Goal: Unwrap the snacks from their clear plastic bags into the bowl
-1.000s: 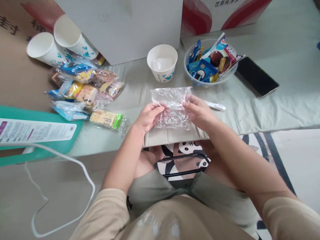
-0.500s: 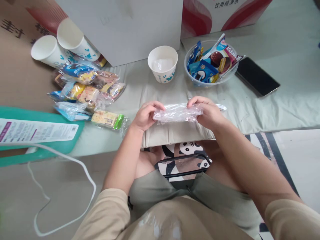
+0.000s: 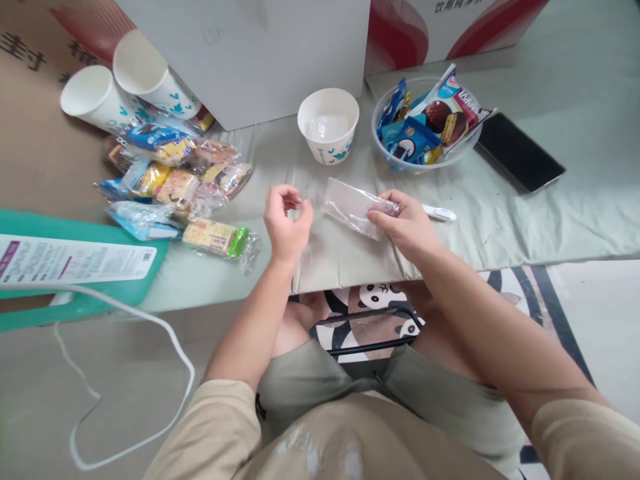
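Note:
My right hand (image 3: 405, 225) pinches a folded clear plastic wrapper (image 3: 351, 207) by its right end, just above the pale green cloth (image 3: 500, 220). My left hand (image 3: 286, 223) hovers a little to the left of the wrapper, fingers loosely curled, holding nothing. Behind the wrapper stands a white paper cup (image 3: 328, 125) with crumpled clear plastic inside. A clear bowl (image 3: 425, 123) of wrapped snacks sits to the cup's right.
A heap of wrapped snacks (image 3: 175, 180) lies at the left, with two tipped paper cups (image 3: 125, 87) behind it. A black phone (image 3: 520, 152) and a white pen-like stick (image 3: 438, 213) lie at the right. A grey box (image 3: 250, 53) stands behind, a teal board (image 3: 75, 267) and white cable (image 3: 150, 333) are at the left.
The wrapper went from spread between both hands to folded into a narrow strip. My left hand has let go and drawn left; my right hand alone holds it.

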Tool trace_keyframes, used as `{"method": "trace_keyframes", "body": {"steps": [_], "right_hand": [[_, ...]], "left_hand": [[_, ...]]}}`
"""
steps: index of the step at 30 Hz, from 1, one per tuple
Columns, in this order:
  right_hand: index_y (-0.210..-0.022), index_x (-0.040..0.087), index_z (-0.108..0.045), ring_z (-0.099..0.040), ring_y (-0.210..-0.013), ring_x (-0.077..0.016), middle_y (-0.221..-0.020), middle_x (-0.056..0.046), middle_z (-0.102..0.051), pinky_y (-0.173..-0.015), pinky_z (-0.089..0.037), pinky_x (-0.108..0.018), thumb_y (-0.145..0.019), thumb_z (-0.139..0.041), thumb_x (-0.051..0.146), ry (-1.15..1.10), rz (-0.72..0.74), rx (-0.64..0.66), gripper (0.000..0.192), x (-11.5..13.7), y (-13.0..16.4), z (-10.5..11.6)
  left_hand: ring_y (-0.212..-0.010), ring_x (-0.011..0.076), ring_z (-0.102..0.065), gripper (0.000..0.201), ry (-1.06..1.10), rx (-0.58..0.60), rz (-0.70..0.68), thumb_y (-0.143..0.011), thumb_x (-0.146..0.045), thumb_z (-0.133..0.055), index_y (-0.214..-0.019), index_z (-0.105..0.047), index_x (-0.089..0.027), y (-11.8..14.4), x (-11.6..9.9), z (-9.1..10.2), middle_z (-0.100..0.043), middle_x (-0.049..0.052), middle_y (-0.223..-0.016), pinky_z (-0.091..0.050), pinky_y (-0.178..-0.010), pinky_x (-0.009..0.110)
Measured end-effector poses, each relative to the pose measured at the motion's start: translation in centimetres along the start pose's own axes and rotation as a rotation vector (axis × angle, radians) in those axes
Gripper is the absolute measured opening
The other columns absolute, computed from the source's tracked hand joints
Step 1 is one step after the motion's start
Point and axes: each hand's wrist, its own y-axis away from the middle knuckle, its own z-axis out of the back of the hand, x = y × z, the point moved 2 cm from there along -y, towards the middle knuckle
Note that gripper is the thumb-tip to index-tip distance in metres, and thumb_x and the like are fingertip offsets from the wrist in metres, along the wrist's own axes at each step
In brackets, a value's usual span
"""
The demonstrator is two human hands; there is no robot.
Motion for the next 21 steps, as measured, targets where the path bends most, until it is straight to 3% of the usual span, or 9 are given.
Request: {"method": "trace_keyframes", "body": {"steps": [2,4,6,8,12,16,18,21], "right_hand": [[-0.078,0.022,-0.058,-0.048,-0.061,-0.0123,-0.069,0.003,-0.059,-0.059,-0.037,-0.027,-0.070,-0.076,0.035,-0.012,0.030,0.010,0.024,0.0,0.3,-0.5],[-0.080,0.023,-0.057,-0.049,-0.062,-0.0129,-0.071,0.003,-0.058,-0.061,-0.040,-0.027,-0.071,-0.077,0.039,-0.107,0.039,0.082,0.027,-0.1,0.6,-1.1],[-0.083,0.024,-0.057,-0.051,-0.064,-0.0134,-0.073,0.003,-0.058,-0.064,-0.043,-0.029,-0.073,-0.077,0.046,-0.249,0.036,0.187,0.032,-0.4,1.0,-1.8],[-0.085,0.024,-0.058,-0.055,-0.068,-0.0145,-0.077,0.002,-0.059,-0.068,-0.046,-0.030,-0.074,-0.077,0.052,-0.360,0.026,0.270,0.035,-0.5,1.1,-2.3],[-0.089,0.024,-0.063,-0.059,-0.077,-0.0169,-0.085,-0.001,-0.064,-0.074,-0.050,-0.033,-0.078,-0.073,0.055,-0.310,0.072,0.275,0.035,-0.5,0.9,-2.3],[-0.100,0.024,-0.064,-0.060,-0.090,-0.0186,-0.101,-0.004,-0.065,-0.076,-0.050,-0.032,-0.073,-0.077,0.044,-0.122,0.186,0.048,0.037,-0.6,0.3,-1.4],[-0.106,0.025,-0.061,-0.060,-0.093,-0.0188,-0.107,-0.004,-0.064,-0.075,-0.049,-0.032,-0.068,-0.080,0.040,-0.100,0.211,0.013,0.045,-0.6,0.2,-1.2],[-0.094,0.023,-0.060,-0.057,-0.077,-0.0156,-0.089,-0.001,-0.063,-0.069,-0.046,-0.030,-0.074,-0.074,0.039,-0.040,0.175,0.038,0.030,-0.4,0.2,-1.4]], "left_hand": [[-0.100,0.0178,-0.064,0.016,0.000,0.123,-0.050,-0.082,-0.026,-0.070,-0.096,-0.063,-0.022,0.8,-0.8,-0.7,-0.067,0.004,-0.100,-0.051,-0.093,0.031],[-0.114,0.0220,-0.063,0.031,0.103,0.323,-0.025,-0.082,-0.035,-0.074,-0.109,-0.065,-0.023,1.8,-1.4,-1.7,-0.069,0.007,-0.117,-0.050,-0.101,0.035],[-0.121,0.0251,-0.063,0.049,0.252,0.492,0.074,-0.080,-0.045,-0.077,-0.122,-0.063,-0.024,2.5,-1.5,-2.7,-0.068,0.009,-0.128,-0.051,-0.103,0.037],[-0.115,0.0255,-0.067,0.054,0.373,0.588,0.186,-0.081,-0.053,-0.076,-0.125,-0.063,-0.025,2.8,-1.2,-3.4,-0.070,0.009,-0.123,-0.053,-0.098,0.037],[-0.106,0.0230,-0.069,0.051,0.481,0.566,0.333,-0.077,-0.056,-0.080,-0.115,-0.070,-0.024,2.7,-0.5,-4.0,-0.074,0.007,-0.112,-0.055,-0.094,0.035],[-0.097,0.0201,-0.071,0.050,0.574,0.554,0.459,-0.072,-0.054,-0.084,-0.109,-0.072,-0.023,2.4,-0.6,-3.7,-0.075,0.006,-0.108,-0.057,-0.087,0.033],[-0.092,0.0192,-0.071,0.051,0.590,0.583,0.508,-0.070,-0.053,-0.086,-0.109,-0.071,-0.022,2.3,-0.9,-3.6,-0.075,0.006,-0.106,-0.058,-0.082,0.032],[-0.092,0.0187,-0.071,0.057,0.576,0.564,0.511,-0.066,-0.048,-0.089,-0.112,-0.067,-0.022,2.2,-1.2,-3.6,-0.075,0.006,-0.106,-0.057,-0.081,0.030]]}}
